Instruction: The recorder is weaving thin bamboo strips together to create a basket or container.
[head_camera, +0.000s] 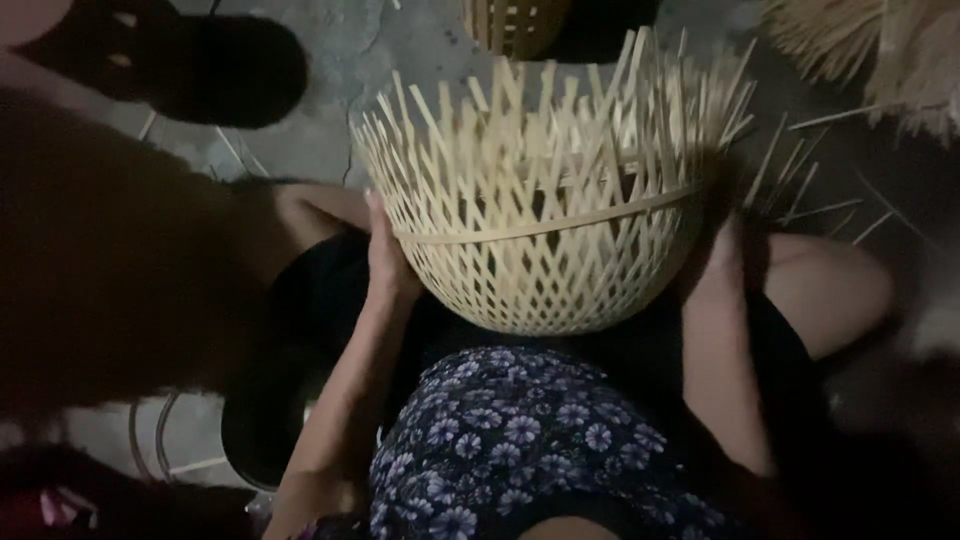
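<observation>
floor: grey concrete (350, 60), cracked and worn, lit at the top middle and dim elsewhere.
second basket: a woven bamboo piece (512, 22) stands at the top edge, only its lower part in view.
strip bundle: a pale heap of thin bamboo strips (880, 50) fills the top right corner.
loose strips: several single slivers (815, 190) lie scattered on the floor below that heap, pointing different ways.
dark shape: a black rounded mass (215, 65) lies at the top left; what it is cannot be told.
round container: a dark one with a rim (250, 440) stands near the lower left.
garment: dark blue cloth with pale flowers (520, 440) at the bottom middle.
</observation>
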